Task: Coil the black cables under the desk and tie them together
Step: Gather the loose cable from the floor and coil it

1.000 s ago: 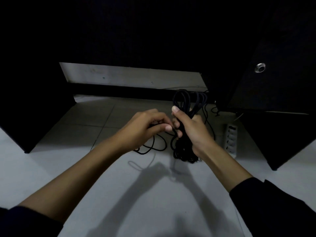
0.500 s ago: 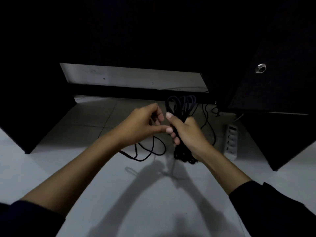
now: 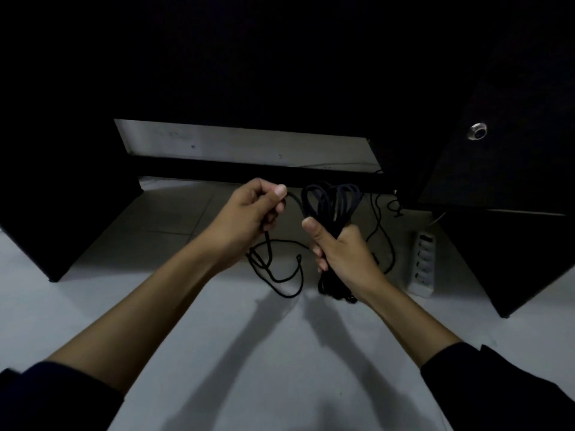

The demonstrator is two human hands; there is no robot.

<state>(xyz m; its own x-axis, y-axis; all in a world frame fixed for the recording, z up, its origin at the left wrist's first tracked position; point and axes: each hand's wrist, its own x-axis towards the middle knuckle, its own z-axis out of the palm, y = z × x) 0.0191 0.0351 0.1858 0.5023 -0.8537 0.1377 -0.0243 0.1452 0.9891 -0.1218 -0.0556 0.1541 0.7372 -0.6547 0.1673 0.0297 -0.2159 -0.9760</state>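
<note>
Under the dark wooden desk (image 3: pixel 280 73), above pale floor tiles (image 3: pixel 280 353). Right hand (image 3: pixel 342 253) fisted round the bundled coil of black cable (image 3: pixel 329 203); left hand (image 3: pixel 249 213) pinching its loose tail (image 3: pixel 280 275). Risk: loops springing apart if slackened. White plastic power strip (image 3: pixel 423 262) nearby, thin trailing wire (image 3: pixel 381 231) prone to snagging.

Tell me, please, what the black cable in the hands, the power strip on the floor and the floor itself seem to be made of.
Black cable: probably rubber or PVC sheath, matte; it bends in soft loops without glare.
Power strip: likely moulded plastic, pale grey or white, smooth, with a row of sockets.
Floor: apparently ceramic tile, light and slightly glossy; thin joint lines show.
</note>
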